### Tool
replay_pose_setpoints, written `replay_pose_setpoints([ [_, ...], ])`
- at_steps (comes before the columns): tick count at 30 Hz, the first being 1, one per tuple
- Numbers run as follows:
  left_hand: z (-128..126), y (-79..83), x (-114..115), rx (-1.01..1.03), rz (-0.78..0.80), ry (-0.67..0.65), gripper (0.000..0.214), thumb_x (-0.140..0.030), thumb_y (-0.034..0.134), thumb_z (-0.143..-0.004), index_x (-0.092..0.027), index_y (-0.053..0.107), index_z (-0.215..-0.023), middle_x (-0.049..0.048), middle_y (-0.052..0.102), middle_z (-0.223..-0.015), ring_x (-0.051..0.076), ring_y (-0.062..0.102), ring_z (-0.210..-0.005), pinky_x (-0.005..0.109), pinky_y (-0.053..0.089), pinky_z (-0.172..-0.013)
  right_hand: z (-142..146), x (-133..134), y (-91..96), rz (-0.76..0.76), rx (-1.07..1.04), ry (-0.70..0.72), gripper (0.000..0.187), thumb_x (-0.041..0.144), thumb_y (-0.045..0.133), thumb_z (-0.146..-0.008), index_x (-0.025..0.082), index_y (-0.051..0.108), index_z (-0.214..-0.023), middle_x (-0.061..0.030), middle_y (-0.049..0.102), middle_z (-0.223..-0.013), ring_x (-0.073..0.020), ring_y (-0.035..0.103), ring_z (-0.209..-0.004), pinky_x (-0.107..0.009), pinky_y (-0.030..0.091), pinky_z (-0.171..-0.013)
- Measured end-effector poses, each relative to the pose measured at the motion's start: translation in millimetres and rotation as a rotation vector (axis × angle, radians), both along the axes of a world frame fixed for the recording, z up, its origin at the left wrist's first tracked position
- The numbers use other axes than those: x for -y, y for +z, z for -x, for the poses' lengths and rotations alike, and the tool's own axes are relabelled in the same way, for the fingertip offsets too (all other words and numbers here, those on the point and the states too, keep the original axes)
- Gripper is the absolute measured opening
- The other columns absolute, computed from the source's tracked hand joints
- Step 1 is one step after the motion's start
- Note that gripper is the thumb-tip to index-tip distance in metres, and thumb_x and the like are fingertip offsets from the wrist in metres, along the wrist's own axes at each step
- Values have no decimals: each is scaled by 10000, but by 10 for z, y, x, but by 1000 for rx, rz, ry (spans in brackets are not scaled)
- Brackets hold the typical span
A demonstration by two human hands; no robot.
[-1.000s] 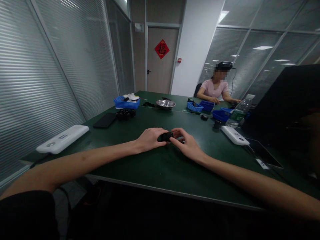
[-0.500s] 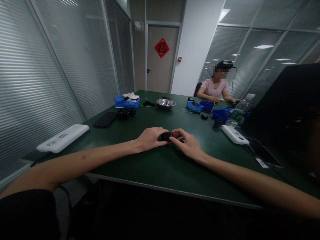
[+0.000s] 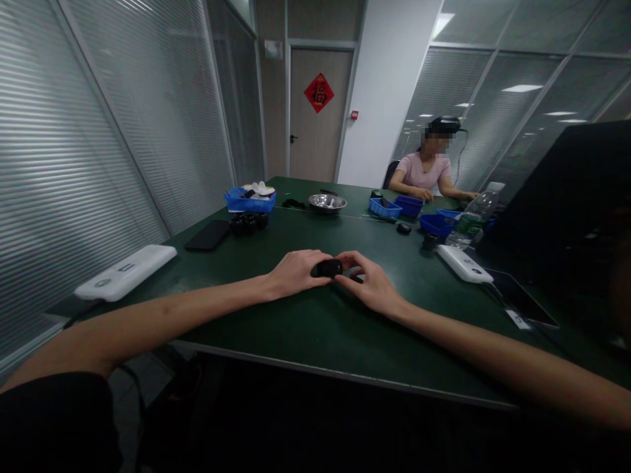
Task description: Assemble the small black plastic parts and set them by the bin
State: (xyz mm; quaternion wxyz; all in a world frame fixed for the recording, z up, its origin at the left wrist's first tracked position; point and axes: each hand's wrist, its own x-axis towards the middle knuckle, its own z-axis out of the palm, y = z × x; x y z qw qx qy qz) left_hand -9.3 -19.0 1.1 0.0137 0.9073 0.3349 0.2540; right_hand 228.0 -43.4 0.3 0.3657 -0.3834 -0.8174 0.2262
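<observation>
On the dark green table [image 3: 315, 335], a small black cylindrical part [image 3: 329, 268] sits between my two hands; its exact kind cannot be made out. My left hand [image 3: 298, 272] is closed around its left side, thumb below and fingers above. From the other side, my right hand [image 3: 367, 282] has its thumb and fingertips curled at the part's right end, seemingly touching it. Something dark [image 3: 357, 278] shows under the right hand's fingers, too small to name.
Several black round parts [image 3: 249, 223] and a black flat slab [image 3: 208, 235] lie left, near a filled blue basket [image 3: 250, 202]. A metal bowl [image 3: 327, 203] stands behind. Blue bins [image 3: 436, 225], a bottle [image 3: 476, 215] and a white power bank [image 3: 463, 264] are right. A co-worker [image 3: 426, 172] sits beyond.
My right thumb and fingertips have eased slightly off the black part's right end, so more of it shows. My left hand keeps its hold in the same place.
</observation>
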Motion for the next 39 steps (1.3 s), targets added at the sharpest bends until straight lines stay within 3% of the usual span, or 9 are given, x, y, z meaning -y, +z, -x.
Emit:
replay_pose_setpoints([
  [4,1,11,9,8,11,1,426,-399,712,-933,-186,633,-1294,80,716,-1178,246,687,-1064,357,540,-904,5,15,13,-13,-18,-10,353,326,692,-928,246,613,-1263,-71,681,-1227,-239,652,-1099,-384,566,-857],
  [8,-6,18,13,12,-1,13,439,-399,721,-926,-174,634,-1293,87,715,-1202,254,683,-1090,364,536,-923,12,8,22,50,14,-101,325,426,623,-983,225,628,-1238,-69,710,-1104,-227,680,-994,-392,559,-844],
  [11,-7,14,7,8,-7,13,434,-397,728,-920,-172,640,-1281,85,718,-1176,253,686,-1064,362,539,-900,3,-9,5,52,27,-55,309,411,637,-978,229,632,-1227,-55,713,-1058,-219,684,-963,-388,557,-844],
  [15,-8,7,0,5,-2,17,427,-408,722,-924,-180,647,-1277,83,719,-1150,248,690,-1033,352,542,-870,-11,-16,-19,-11,5,20,349,320,699,-930,254,610,-1260,-59,688,-1199,-230,658,-1089,-370,562,-851],
  [21,-4,-4,-2,19,-26,14,443,-409,720,-924,-173,634,-1289,92,717,-1195,254,686,-1081,367,539,-919,0,-7,1,52,0,-89,327,430,624,-983,235,619,-1246,-62,711,-1089,-230,682,-1002,-408,563,-865],
  [23,-2,-6,-3,17,-27,10,441,-404,721,-924,-173,633,-1289,89,717,-1186,251,685,-1072,365,540,-910,2,-4,9,73,6,-69,299,416,619,-987,231,632,-1222,-57,714,-1055,-223,687,-968,-408,566,-863],
  [30,4,-19,-17,14,-23,7,422,-402,719,-927,-188,638,-1281,76,717,-1144,244,689,-1029,350,539,-867,4,8,9,-20,-13,15,362,333,704,-920,248,612,-1259,-75,674,-1228,-246,644,-1112,-410,567,-898],
  [35,3,-25,-19,16,-39,6,443,-407,724,-921,-177,628,-1287,85,717,-1173,250,688,-1060,360,542,-894,5,-9,5,67,3,-86,349,449,621,-984,244,612,-1266,-55,711,-1085,-225,681,-992,-414,560,-874],
  [39,7,-32,-25,14,-33,1,436,-393,727,-917,-196,627,-1293,77,713,-1174,243,689,-1051,351,544,-879,-5,-15,5,34,10,-22,328,402,656,-965,246,625,-1252,-52,704,-1108,-225,673,-1009,-401,561,-868],
])
